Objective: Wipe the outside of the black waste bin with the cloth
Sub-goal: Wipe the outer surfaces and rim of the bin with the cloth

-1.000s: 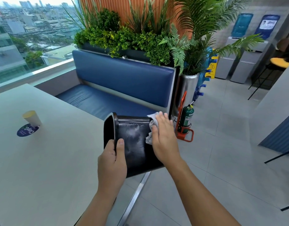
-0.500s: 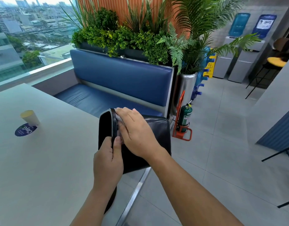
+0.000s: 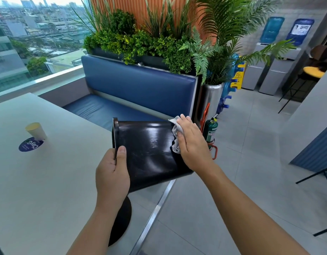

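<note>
Paper cup point(image 3: 36, 131) upright on white table point(image 3: 39, 181), at 9 o'clock from bin, standing at edge of round blue sticker point(image 3: 30, 145). Left hand point(image 3: 112, 173) clamped on rim of black waste bin point(image 3: 149, 153), thumb on outer wall. Bin held in air on its side at frame centre, mouth toward 9 o'clock, beside table edge. Right hand point(image 3: 191, 144) flat, fingers extended, pressing white cloth point(image 3: 175, 137) against bin's far end at 3 o'clock. Green fire extinguisher point(image 3: 211, 128) on floor just beyond.
</note>
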